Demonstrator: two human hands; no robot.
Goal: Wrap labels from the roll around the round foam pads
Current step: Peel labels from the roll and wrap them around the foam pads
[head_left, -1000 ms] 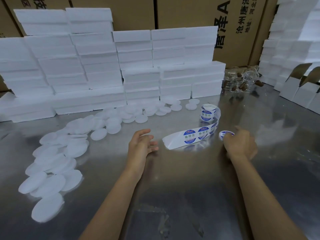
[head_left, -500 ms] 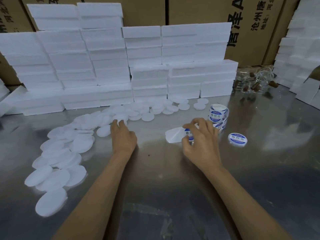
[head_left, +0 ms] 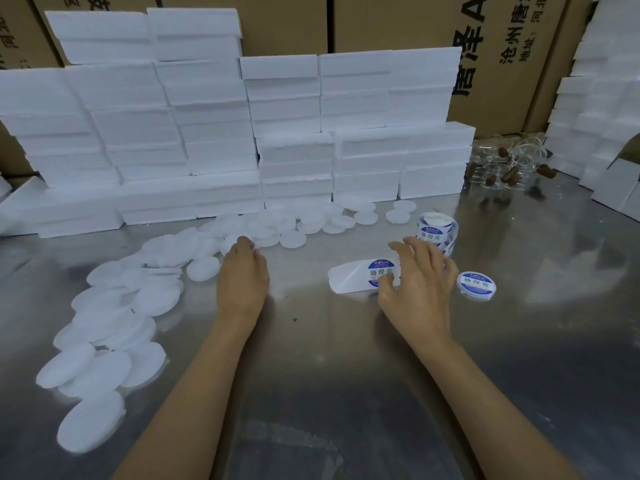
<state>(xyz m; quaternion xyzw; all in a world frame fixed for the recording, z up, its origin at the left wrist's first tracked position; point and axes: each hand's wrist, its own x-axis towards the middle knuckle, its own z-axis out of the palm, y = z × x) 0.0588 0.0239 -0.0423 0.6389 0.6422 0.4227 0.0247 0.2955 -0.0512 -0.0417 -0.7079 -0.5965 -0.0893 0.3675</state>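
Note:
Several white round foam pads (head_left: pixel 104 327) lie scattered along the left and back of the steel table (head_left: pixel 311 375). My left hand (head_left: pixel 242 278) reaches into them, fingertips on one pad (head_left: pixel 230 241) at the pile's near edge. The label roll (head_left: pixel 437 227) stands at the right, its strip (head_left: pixel 349 279) trailing left with a blue round label (head_left: pixel 380 270) on it. My right hand (head_left: pixel 420 282) hovers over the strip with fingers spread, thumb tip touching the label. One pad with a label on it (head_left: pixel 476 286) lies just right of that hand.
Stacks of white foam blocks (head_left: pixel 242 133) wall off the back, with cardboard cartons (head_left: pixel 502 64) behind. A clear bag of brown stoppers (head_left: pixel 509 168) sits back right, beside white boxes (head_left: pixel 616 188). Bare steel lies between and in front of my hands.
My left hand moved forward and left to the foam pads. My right hand let go of the labelled pad and shifted left onto the label strip.

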